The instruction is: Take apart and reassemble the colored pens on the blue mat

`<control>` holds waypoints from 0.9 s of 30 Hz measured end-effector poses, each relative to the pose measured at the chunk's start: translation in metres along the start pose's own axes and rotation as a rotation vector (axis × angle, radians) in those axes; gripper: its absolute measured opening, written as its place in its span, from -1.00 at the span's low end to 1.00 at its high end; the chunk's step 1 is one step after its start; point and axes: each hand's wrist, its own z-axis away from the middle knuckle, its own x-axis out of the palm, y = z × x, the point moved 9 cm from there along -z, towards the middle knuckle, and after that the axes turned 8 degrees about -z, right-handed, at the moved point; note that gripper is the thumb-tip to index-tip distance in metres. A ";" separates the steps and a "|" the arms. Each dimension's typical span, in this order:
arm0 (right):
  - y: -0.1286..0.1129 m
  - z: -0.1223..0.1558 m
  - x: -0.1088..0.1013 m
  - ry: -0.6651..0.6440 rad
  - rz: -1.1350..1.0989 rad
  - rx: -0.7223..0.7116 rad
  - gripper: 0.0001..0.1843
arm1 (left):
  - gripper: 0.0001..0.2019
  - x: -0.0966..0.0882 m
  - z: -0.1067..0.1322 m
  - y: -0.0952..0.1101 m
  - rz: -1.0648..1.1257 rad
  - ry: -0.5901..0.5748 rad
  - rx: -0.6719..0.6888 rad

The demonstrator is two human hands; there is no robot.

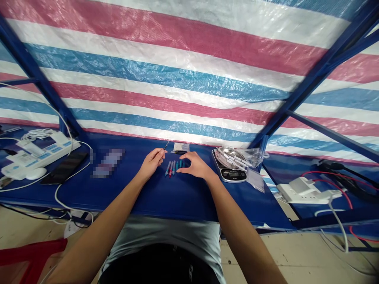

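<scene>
My left hand (154, 160) pinches a thin dark rod (166, 145), likely a pen refill, that points up and away over the blue table. To its right, several slim pens (170, 169) in pink, pale blue and teal lie side by side in a row. My right hand (194, 165) is curved in a C at the right end of this row, thumb and fingers apart around the teal pens (181, 164). Whether it touches them I cannot tell. Just behind the pens lies a clear plastic bag (181, 148) with thin dark sticks in it.
On the right stands a kitchen scale (232, 174) bearing a metal bowl and bagged white sticks. A power strip (44, 154), a dark phone (65, 167) and white cables occupy the left. Another power strip (304, 192) sits far right. Striped sheeting (166, 86) hangs behind the blue table (177, 201).
</scene>
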 end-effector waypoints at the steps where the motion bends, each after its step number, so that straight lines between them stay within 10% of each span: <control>1: 0.001 0.002 0.003 -0.039 0.030 0.009 -0.27 | -0.62 0.000 0.000 -0.002 0.032 -0.005 -0.013; 6: 0.017 0.014 -0.012 -0.159 0.081 0.155 0.20 | -0.58 0.002 -0.001 -0.011 0.129 -0.014 -0.087; 14: 0.027 0.015 -0.016 -0.218 -0.092 0.116 -0.59 | -0.53 0.001 0.002 0.001 -0.250 -0.020 0.047; 19: 0.021 0.007 -0.025 0.033 -0.585 0.149 -0.53 | -0.58 0.005 0.007 0.014 -0.521 -0.045 0.153; 27: -0.003 0.003 -0.014 0.084 -1.099 0.131 -0.48 | -0.59 0.016 0.010 0.013 -0.596 -0.117 0.193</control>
